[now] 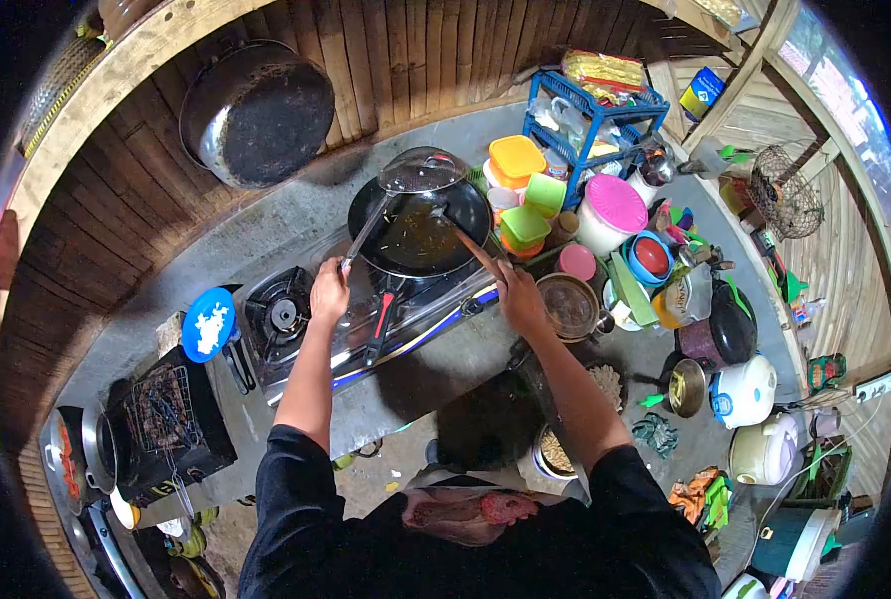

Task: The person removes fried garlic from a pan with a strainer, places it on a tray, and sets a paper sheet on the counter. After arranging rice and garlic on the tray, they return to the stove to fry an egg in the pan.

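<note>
A black frying pan (365, 222) with oil and small bits of food in it sits on the stove (315, 349), its black-and-red handle pointing toward me. My left hand (330, 291) is closed around the long handle of a mesh strainer (423, 168), whose bowl is over the pan's far edge. In my right hand (520, 297) is a spatula by its wooden handle (477, 252); its dark tip reaches into the oil. Left of the stove's bare burner (284, 314) lies a blue plate (198, 351) with white food on it.
Plastic tubs, a pink-lidded bucket (615, 205) and a blue rack (590, 125) crowd the counter at right. A brown bowl (569, 305) is near my right hand. At left stands a black grill box (191, 429) with a wire rack. A large pan (266, 118) hangs on the wall.
</note>
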A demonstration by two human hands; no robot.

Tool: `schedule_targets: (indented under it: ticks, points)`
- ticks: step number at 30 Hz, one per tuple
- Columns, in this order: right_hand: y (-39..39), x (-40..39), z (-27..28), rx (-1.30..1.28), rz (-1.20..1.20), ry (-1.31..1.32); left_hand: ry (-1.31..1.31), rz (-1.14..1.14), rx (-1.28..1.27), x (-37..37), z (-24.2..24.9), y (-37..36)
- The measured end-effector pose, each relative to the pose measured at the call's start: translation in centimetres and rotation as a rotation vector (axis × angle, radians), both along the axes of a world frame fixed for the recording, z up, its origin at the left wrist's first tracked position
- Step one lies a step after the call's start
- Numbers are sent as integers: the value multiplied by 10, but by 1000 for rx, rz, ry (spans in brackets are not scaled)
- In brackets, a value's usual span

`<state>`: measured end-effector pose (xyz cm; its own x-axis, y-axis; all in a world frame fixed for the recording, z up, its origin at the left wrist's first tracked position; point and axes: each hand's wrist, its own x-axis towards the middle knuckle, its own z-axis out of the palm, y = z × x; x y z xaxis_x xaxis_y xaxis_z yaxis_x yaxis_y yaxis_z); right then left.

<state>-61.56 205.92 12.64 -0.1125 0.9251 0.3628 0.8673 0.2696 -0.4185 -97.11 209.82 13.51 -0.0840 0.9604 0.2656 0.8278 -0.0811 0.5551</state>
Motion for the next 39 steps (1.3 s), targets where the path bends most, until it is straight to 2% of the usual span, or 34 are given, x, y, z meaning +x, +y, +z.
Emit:
schedule_targets:
  ticks: [14, 21, 23, 26, 30, 32, 35, 39]
  points:
    - [20, -1, -3, -35, -105, 19, 64, 110, -254, 8, 10, -3]
    - [24, -3, -3, -65, -162, 24, 174, 191, -235, 0, -1, 2]
    - [20, -4, 3, -35, -175, -123, 178, 194, -208, 3, 6, -1]
    - [20, -4, 4, -46, -167, -110, 191, 198, -221, 4, 8, -1]
    - [20, -2, -2, -13, -163, -92, 147, 173, -213, -1, -2, 4]
    - [17, -4, 6, -109, -164, -68, 163, 107, -316, -1, -2, 9]
    - [15, -5, 3, -53, -151, -63, 164, 225, -271, 15, 9, 9]
    - [16, -8, 3, -32, -140, -94, 208, 262, -211, 40, 37, 6]
